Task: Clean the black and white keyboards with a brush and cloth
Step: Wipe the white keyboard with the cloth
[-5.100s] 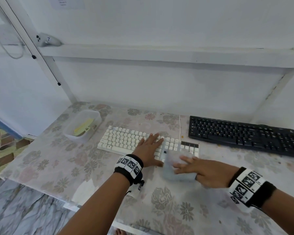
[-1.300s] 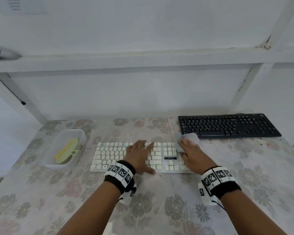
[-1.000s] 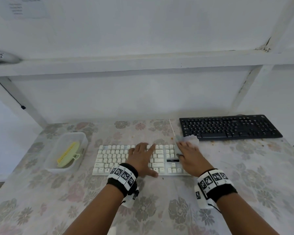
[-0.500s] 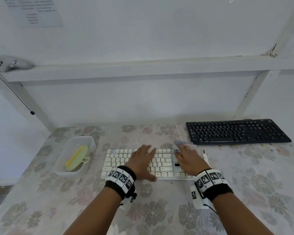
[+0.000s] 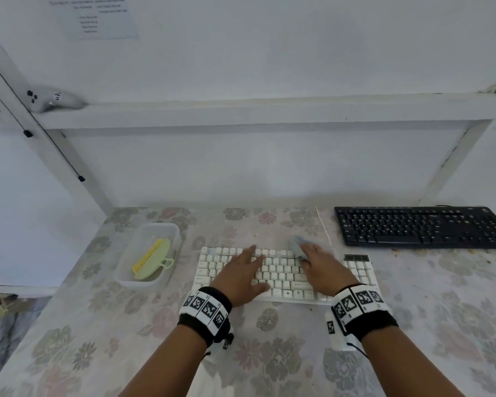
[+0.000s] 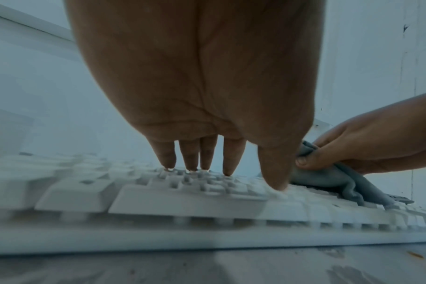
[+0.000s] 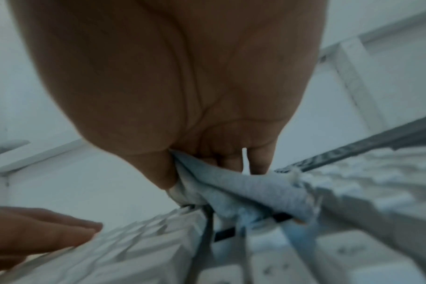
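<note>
— What is sitting at the left of the floral-patterned tablecloth (image 5: 69, 339)?

— A clear rectangular plastic tub (image 5: 174, 233) is holding the yellow-green plastic brush (image 5: 152, 259), untouched.

— And right of it?

— The white full-size keyboard (image 5: 361, 272) is lying near the front edge. The left hand (image 5: 242, 275) is resting flat on its middle keys, fingers straight and spread, gripping nothing.

— The right hand (image 5: 322, 270)?

— Its thumb and fingers are pinching a bunched pale grey cloth (image 5: 297, 246) against the keyboard's far row (the wrist view is showing the fabric trailing over the keys).

— Further right?

— The black flat keyboard (image 5: 421, 229) is lying far right by the wall, apart from both hands.
</note>
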